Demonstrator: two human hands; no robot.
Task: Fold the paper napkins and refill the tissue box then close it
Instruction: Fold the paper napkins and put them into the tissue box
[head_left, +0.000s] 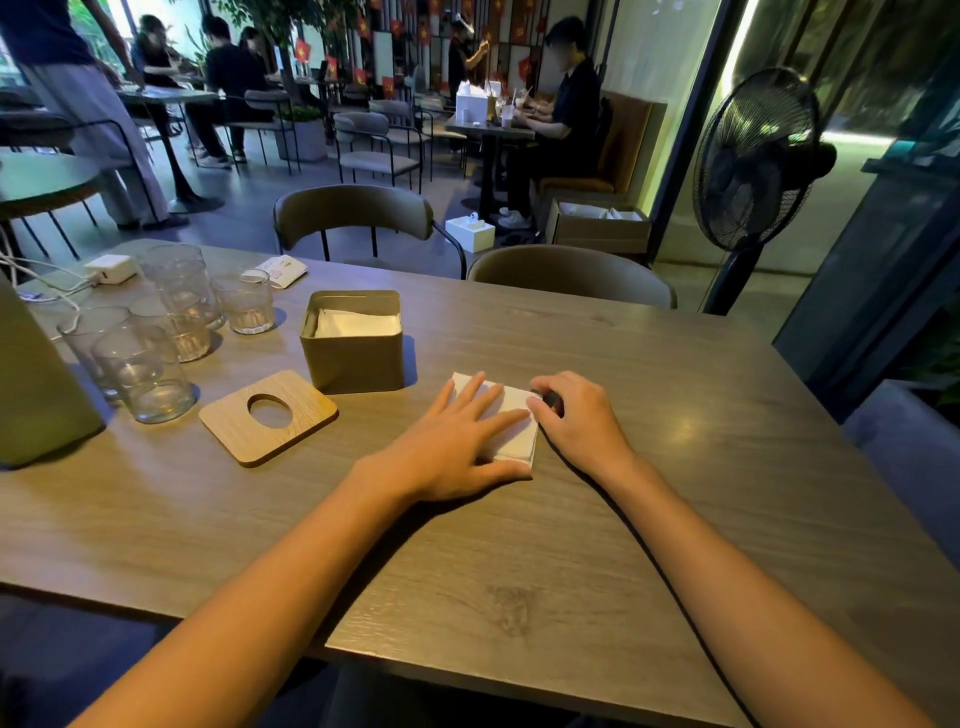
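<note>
Left hand spread flat on napkin; right hand apparently pinches its edge; a slip would skew the fold.

A folded napkin is laid at the centre of the counter, beneath the left hand, with the right hand at its right edge. The tissue box, with napkins stacked in it, is set behind and to the left. Its lid is laid before it, and glasses are grouped further left.
</note>
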